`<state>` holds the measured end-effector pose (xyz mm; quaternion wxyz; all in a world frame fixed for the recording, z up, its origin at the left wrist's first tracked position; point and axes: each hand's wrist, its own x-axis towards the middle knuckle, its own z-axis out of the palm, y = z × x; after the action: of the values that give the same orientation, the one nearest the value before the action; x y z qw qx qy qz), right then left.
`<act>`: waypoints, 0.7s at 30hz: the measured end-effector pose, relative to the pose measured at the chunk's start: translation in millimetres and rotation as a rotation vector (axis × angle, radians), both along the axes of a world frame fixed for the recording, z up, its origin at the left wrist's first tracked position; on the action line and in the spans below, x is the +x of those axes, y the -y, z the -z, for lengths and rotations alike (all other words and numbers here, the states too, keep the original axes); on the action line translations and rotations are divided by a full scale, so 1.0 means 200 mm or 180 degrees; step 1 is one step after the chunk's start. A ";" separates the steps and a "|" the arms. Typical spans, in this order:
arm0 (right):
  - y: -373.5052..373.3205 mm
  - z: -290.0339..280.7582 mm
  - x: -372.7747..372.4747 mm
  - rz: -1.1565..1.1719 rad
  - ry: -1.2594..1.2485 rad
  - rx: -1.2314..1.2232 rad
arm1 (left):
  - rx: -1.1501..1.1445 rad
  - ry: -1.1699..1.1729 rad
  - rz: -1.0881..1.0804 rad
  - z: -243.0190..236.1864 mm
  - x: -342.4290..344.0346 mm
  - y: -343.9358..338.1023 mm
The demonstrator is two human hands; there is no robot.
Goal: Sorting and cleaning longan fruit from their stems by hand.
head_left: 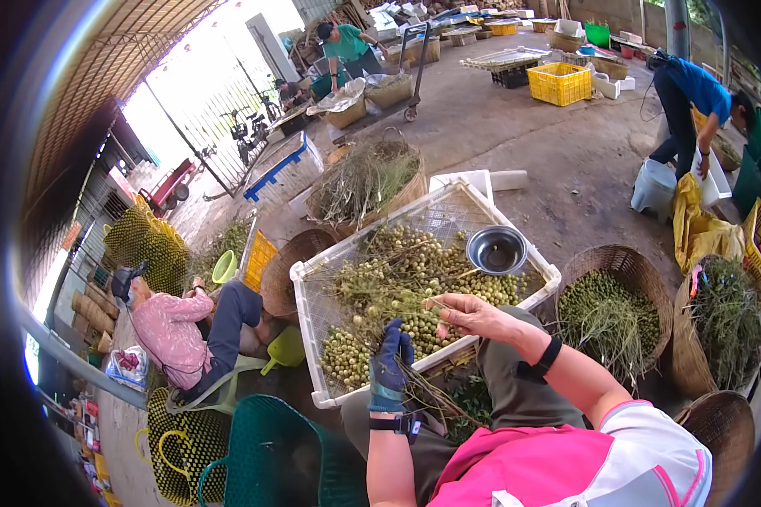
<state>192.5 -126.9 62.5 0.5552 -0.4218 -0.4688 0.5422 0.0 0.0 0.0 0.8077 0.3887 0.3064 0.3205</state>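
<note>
My left hand (389, 367), in a blue glove, is closed round a bunch of thin fruit stems (431, 404), whose ends trail down over my lap. Small round yellow-green fruits (344, 355) lie spread with twiggy sprigs in a shallow white mesh tray (306, 296) before me. Bare, my right hand (475, 319) hovers over the tray's near right part. Its thumb and fingertips are pinched together beside the sprigs, and whatever is between them is too small to make out. A steel bowl (496, 251) sits on the tray's right side.
Wicker baskets of green fruit (609, 317) and stems (719, 313) stand at right; a stem-filled basket (368, 182) lies beyond the tray. A green woven basket (271, 452) is near left. A seated person (173, 325) works at left; another bends (693, 101) at right. A yellow crate (560, 84) stands farther off.
</note>
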 end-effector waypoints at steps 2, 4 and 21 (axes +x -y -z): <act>-0.02 0.02 -0.05 0.0313 -0.0265 -0.0210 | 0.0040 0.0014 -0.0148 0.08 -0.05 -0.02; -0.02 0.04 -0.05 0.0312 -0.0464 -0.0338 | -0.0226 -0.0031 -0.0229 0.09 -0.04 0.00; -0.08 0.36 -0.41 0.1420 0.0953 -0.0306 | 0.0676 -0.0047 0.0036 -0.04 0.06 0.12</act>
<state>110.3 -110.6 -10.3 0.5649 -0.6159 -0.4148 0.3598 11.8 -23.4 8.2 0.7615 0.4761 0.2745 0.3437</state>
